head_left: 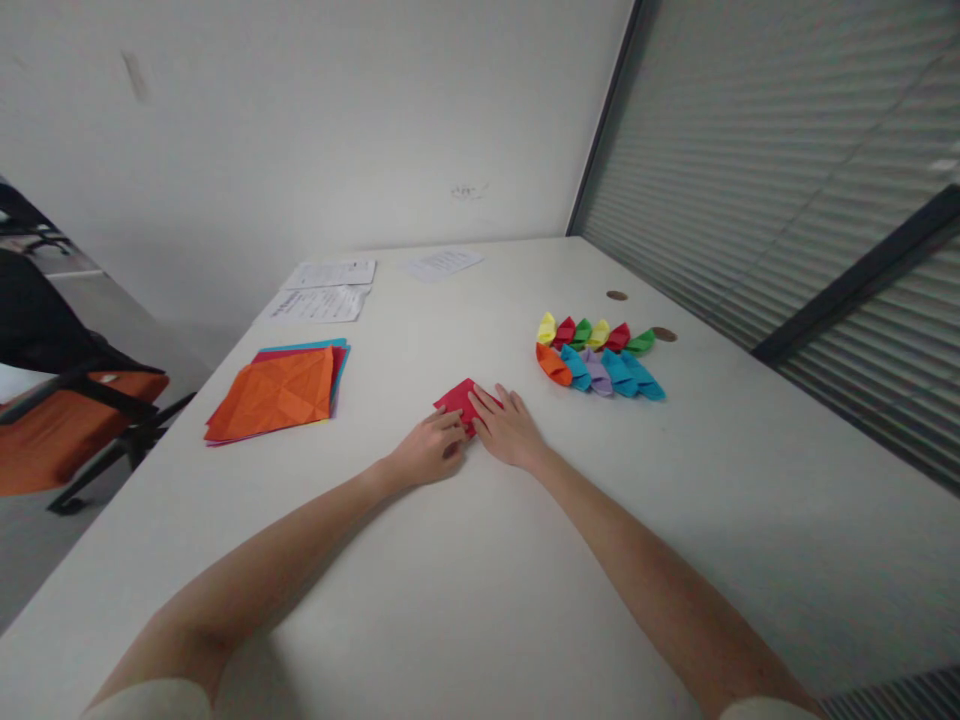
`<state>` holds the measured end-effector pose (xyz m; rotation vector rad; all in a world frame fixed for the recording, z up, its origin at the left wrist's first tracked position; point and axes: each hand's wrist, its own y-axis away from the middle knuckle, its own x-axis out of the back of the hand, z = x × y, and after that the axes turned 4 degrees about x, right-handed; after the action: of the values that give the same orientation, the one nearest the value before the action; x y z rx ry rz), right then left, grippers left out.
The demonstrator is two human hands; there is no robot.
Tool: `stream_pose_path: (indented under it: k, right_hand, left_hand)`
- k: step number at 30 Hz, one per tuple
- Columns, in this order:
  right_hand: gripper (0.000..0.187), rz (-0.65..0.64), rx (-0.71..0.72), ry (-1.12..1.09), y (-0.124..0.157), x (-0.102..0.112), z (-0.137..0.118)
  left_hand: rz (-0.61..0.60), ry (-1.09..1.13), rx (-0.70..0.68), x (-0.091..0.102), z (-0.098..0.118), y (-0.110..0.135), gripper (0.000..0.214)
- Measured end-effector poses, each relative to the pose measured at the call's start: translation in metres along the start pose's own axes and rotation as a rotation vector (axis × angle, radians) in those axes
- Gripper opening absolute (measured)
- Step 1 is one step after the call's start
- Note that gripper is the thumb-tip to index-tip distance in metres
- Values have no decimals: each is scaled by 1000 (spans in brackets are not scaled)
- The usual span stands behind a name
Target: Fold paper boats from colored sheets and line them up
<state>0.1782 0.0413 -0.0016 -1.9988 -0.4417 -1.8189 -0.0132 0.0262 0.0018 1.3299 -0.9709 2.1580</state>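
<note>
A small folded piece of red paper (459, 396) lies on the white table in front of me, partly covered by both hands. My left hand (429, 447) is at its lower left edge, fingers curled and closed on the paper; the exact grip is hidden. On its right side my right hand (511, 430) lies flat, with the fingers stretched out and a little apart, pressing the paper down. Off to the right are several folded paper pieces in two rows: a yellow one (547, 328) heads the back row, an orange one (553, 365) the front row.
At the left is a stack of coloured paper sheets (281, 390), orange on top. Printed sheets (319, 303) lie farther back, with another printed sheet (445, 263) near the wall. Two round grommets (664, 334) sit near the right edge, beside window blinds. An orange chair (75, 420) stands left.
</note>
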Motion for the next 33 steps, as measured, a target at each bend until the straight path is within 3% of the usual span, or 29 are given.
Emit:
stream_pose_path:
  k: [14,24,33]
  right_hand:
    - [57,-21,-12,-13,-1,1,0]
    - [53,16,-22,-10,-3,1,4]
    - [51,67,1,-63,-3,-2,8]
  left_hand:
    - [-17,-11,25,-3,-2,2,40]
    - [12,-4,30,-1,1,0,26]
    - [-58,-30,53,0,6,-1,24]
